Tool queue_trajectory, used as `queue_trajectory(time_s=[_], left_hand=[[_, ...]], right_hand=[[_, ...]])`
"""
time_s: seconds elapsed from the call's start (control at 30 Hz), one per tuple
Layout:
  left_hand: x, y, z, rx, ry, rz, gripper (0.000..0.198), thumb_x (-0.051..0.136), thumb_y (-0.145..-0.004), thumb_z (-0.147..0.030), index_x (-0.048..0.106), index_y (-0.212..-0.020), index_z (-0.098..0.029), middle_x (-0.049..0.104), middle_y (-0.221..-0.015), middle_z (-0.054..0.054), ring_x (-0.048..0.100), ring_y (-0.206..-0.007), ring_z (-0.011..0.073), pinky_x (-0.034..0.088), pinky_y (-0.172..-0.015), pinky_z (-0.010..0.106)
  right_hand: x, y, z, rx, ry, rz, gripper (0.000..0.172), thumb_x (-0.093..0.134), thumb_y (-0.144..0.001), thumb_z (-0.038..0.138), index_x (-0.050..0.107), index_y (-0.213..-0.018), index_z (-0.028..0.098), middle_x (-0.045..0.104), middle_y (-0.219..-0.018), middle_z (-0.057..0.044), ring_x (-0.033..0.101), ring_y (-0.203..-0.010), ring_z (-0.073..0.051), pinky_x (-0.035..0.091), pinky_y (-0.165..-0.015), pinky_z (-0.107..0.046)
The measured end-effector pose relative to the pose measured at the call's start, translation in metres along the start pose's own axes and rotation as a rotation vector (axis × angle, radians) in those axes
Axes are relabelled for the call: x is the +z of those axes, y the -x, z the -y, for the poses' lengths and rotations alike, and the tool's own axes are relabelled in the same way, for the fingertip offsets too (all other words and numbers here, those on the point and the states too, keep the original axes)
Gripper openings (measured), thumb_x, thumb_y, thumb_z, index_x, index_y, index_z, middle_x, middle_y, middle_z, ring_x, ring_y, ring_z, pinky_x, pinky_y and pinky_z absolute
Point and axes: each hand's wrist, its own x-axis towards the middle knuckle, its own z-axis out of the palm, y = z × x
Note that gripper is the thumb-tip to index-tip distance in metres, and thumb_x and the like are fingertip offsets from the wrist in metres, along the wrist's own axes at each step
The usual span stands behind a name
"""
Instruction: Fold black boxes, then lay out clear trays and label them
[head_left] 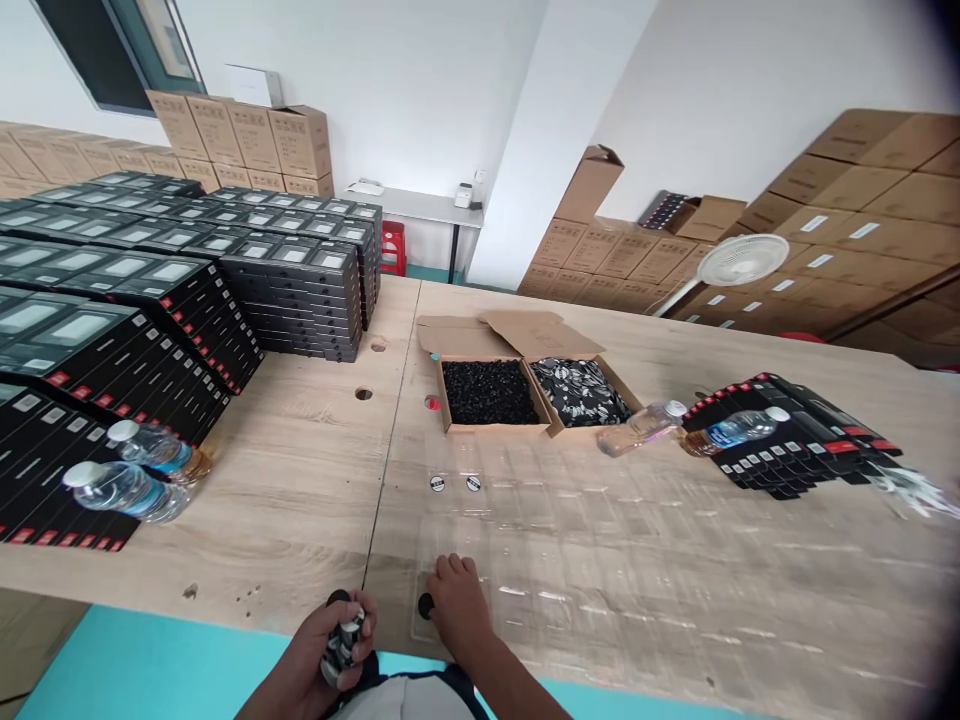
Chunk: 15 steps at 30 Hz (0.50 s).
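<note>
My left hand [343,640] is closed around a bunch of small round black-and-white discs [341,645] near the table's front edge. My right hand [459,605] rests over the near left corner of a clear plastic tray [491,560], its fingers bunched and pointing down. What its fingertips hold, if anything, is hidden. Beside its thumb, a black disc [426,605] shows in the tray. Two black-and-white discs [437,484] sit farther up, apart from each other, in tray pockets.
Behind the trays stand an open carton of small black pieces [491,392] and another of black-and-silver pieces [581,392]. Bottles [645,428] lie at right; others [124,490] lie at left. Stacks of black boxes [292,300] fill the left side, with more boxes [787,435] at right.
</note>
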Motion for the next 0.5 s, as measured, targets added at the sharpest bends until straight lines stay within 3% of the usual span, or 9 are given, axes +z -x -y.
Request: queue_trajectory(time_s=[0.17, 0.33, 0.5], left_hand=[[0.0017, 0.0007, -0.0013, -0.019, -0.095, -0.048, 0.032, 0.072, -0.075, -0.037, 0.065, -0.091, -0.01, 0.059, -0.067, 0.002, 0.048, -0.047, 0.0072, 0.031, -0.033, 0.018], [0.0035, 0.0001, 0.0011, -0.008, -0.198, -0.039, 0.033, 0.074, -0.072, -0.042, 0.065, -0.081, -0.011, 0.058, -0.066, 0.001, 0.048, -0.047, 0.0068, 0.033, -0.034, 0.018], [0.0062, -0.0046, 0.0072, 0.043, -0.319, -0.046, 0.035, 0.075, -0.069, -0.047, 0.056, -0.071, -0.017, 0.058, -0.065, -0.001, 0.05, -0.05, 0.0087, 0.032, -0.036, 0.019]], right_hand=[[0.003, 0.0008, -0.0011, -0.003, 0.006, -0.009, 0.011, 0.061, -0.079, 0.014, 0.068, -0.088, 0.016, 0.063, -0.1, -0.012, 0.052, -0.1, -0.027, 0.032, -0.087, -0.039], [0.0054, 0.0069, -0.0016, 0.026, -0.03, -0.019, 0.026, 0.066, -0.073, 0.018, 0.067, -0.099, 0.018, 0.063, -0.105, -0.011, 0.051, -0.101, -0.028, 0.032, -0.089, -0.041], [0.0079, 0.0066, -0.0003, 0.075, -0.097, -0.029, 0.016, 0.065, -0.071, 0.013, 0.067, -0.087, 0.016, 0.064, -0.101, -0.011, 0.052, -0.1, -0.028, 0.032, -0.087, -0.039]])
